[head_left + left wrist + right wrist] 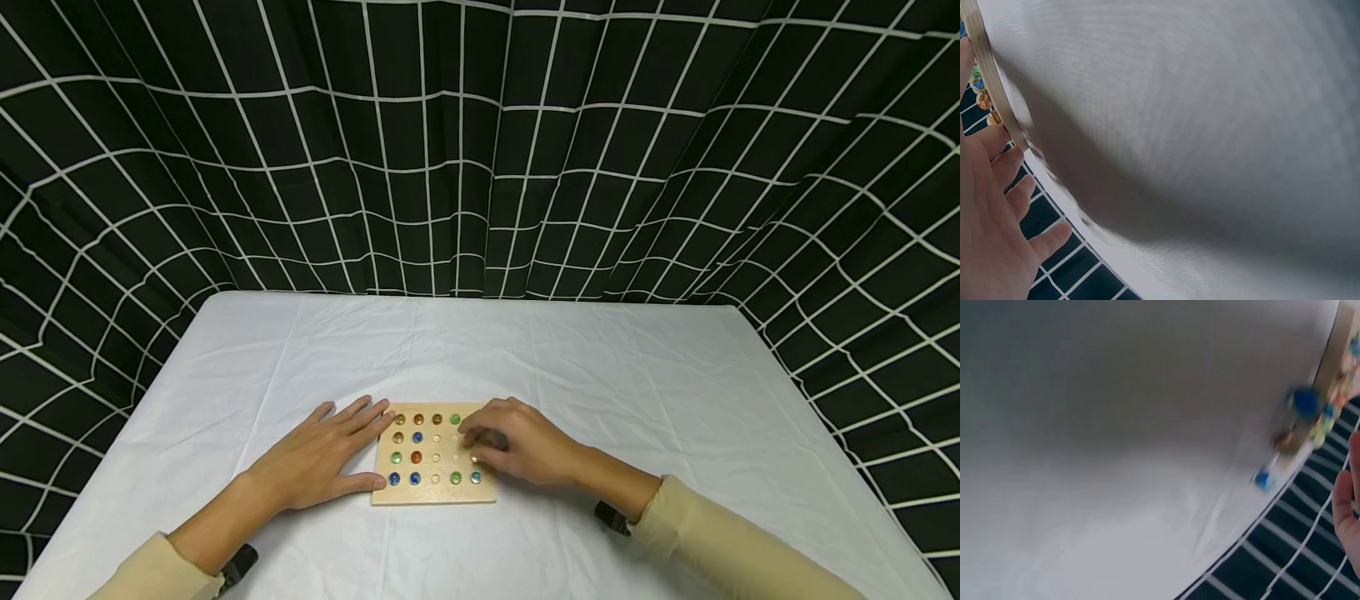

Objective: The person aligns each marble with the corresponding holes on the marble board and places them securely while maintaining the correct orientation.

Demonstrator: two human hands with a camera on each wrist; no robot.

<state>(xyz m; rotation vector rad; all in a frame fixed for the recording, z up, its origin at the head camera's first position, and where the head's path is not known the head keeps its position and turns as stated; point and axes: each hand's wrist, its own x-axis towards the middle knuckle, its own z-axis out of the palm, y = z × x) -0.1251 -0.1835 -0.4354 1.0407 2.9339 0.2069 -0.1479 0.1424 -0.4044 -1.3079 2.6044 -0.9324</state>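
Observation:
A light wooden board (435, 493) with rows of round hollows lies on the white cloth, many hollows holding glass marbles (416, 457) in amber, blue, green and orange. My left hand (318, 457) lies spread along its left edge, fingertips at the upper corner and thumb at the lower one. Over the board's right side is my right hand (525, 442), its fingers bent and thumb apart from the index finger, a dark blur between them. In the right wrist view, blurred marbles, one blue (1305, 403), show beneath that hand, off the board's edge; whether anything supports them is unclear.
The white cloth (600, 367) covers the table around the board. A black curtain with a white grid (480, 167) hangs behind the table and at both sides. Dark straps (613, 518) circle both wrists.

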